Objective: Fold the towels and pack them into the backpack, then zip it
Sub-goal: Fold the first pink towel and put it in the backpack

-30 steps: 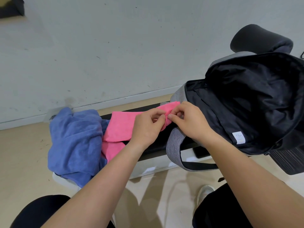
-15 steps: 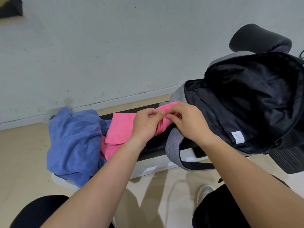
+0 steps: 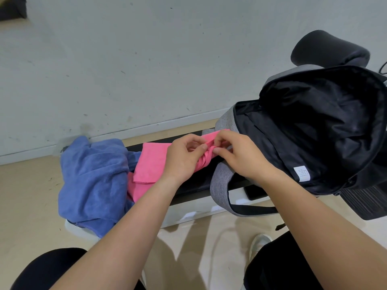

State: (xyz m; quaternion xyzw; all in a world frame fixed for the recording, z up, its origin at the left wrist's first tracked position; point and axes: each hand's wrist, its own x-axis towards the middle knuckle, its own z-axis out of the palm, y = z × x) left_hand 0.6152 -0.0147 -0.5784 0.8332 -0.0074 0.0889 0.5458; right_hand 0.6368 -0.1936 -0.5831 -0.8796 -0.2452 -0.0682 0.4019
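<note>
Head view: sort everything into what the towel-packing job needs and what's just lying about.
Job: pink towel, pinched by left hand and right hand; crumpled blue towel; open backpack.
Lying about: black headrest behind the backpack; dark object in the top left corner.

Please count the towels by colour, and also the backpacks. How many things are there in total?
pink towel: 1
blue towel: 1
backpack: 1
Total: 3
</note>
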